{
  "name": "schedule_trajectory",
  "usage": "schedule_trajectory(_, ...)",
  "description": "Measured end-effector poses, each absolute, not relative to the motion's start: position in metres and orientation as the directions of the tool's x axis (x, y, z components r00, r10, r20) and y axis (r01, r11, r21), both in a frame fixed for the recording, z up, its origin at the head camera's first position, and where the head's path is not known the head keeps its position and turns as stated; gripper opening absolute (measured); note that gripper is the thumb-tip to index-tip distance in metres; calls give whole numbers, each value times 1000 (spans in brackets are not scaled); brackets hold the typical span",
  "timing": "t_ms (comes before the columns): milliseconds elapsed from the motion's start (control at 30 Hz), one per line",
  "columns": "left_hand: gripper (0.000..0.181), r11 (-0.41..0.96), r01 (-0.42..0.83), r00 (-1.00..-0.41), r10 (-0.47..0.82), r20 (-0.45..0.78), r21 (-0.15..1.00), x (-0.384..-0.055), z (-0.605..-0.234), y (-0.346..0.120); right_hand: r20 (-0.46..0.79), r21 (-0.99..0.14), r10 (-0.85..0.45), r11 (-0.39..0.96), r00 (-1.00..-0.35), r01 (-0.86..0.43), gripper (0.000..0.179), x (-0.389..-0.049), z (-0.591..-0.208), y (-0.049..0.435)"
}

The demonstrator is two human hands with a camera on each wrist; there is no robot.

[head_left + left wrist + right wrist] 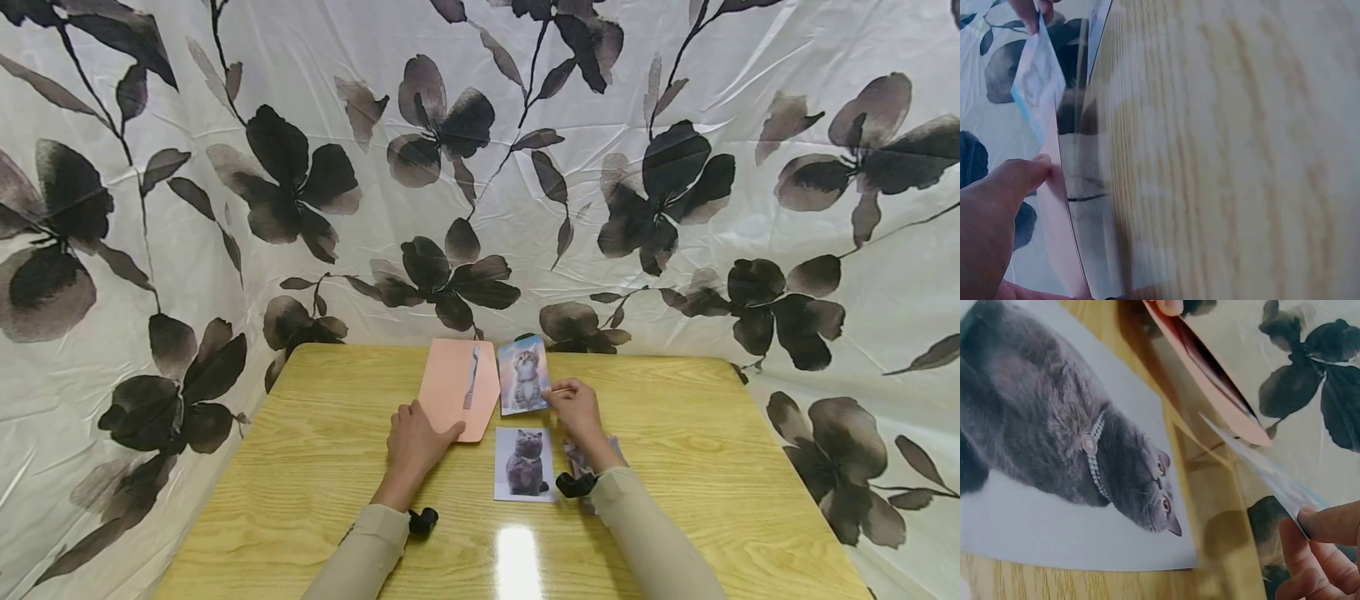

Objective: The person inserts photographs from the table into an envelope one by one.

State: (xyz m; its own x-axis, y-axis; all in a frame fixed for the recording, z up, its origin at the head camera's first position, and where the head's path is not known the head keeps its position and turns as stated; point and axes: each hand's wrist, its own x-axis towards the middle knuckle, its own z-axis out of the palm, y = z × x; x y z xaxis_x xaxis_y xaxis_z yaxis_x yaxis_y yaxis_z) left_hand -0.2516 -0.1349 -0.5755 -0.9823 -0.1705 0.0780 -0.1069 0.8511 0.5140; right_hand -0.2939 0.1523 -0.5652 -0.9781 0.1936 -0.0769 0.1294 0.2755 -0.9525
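My left hand [420, 435] grips a pink envelope [442, 383] by its lower end, thumb [1022, 175] on the near face. A narrow slit in the envelope shows a strip of bluish and dark colours; in the right wrist view its opening gapes. My right hand [577, 412] pinches the lower right edge of a kitten picture card [525, 375] between thumb and fingers. The card [1266, 475] is tilted, raised off the table, close beside the envelope. Below it, a grey cat picture card [527, 465] lies on the table.
Another picture card [615, 446] lies partly hidden under my right forearm. The wooden table [300, 467] ends at a floral cloth [360, 275] hung behind and at the sides. A bright glare [517, 558] falls near the front.
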Motion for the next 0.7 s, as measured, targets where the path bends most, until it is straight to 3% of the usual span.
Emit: schedule_trajectory(700, 99, 854, -119, -982, -175, 65, 507, -253, -573, -134, -111, -974, 157, 178, -981, 139, 19, -284, -562, 137)
